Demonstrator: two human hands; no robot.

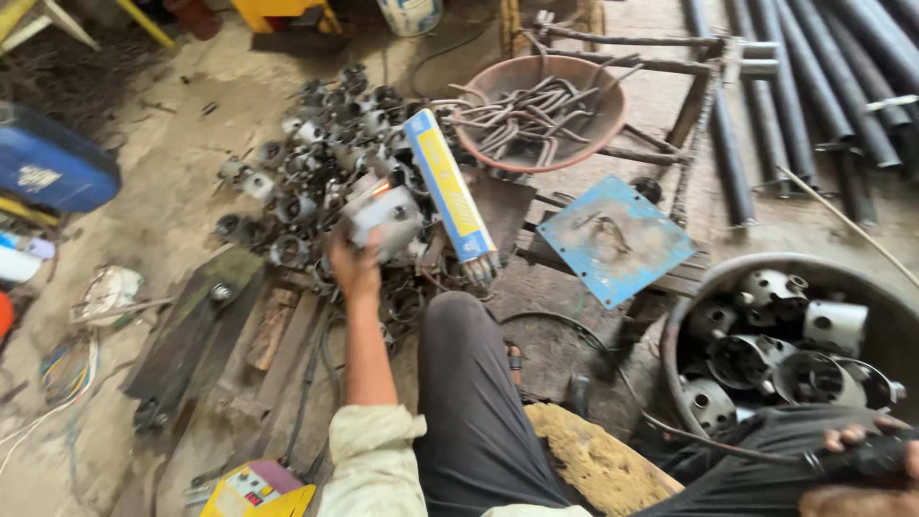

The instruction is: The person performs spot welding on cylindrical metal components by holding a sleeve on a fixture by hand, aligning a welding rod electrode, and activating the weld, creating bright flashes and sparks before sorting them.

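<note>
Hands apart: left hand [354, 266] grips a metal fitting [385, 216] over the pile [316, 153]; right hand [866, 460] clasps a dark handle [862, 458] near the lap.

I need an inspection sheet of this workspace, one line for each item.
Surface: dusty concrete floor, littered.
Job's things: left hand grips a grey metal cylinder part over a pile of similar parts.
Clutter: yellow-blue box of rods, pan of bent hooks, blue plate, tub of cylinder parts.
Grippers: right hand holds a dark handle.
Cables: black cable on the floor.
Surroundings: steel pipes, yellow machine.
</note>
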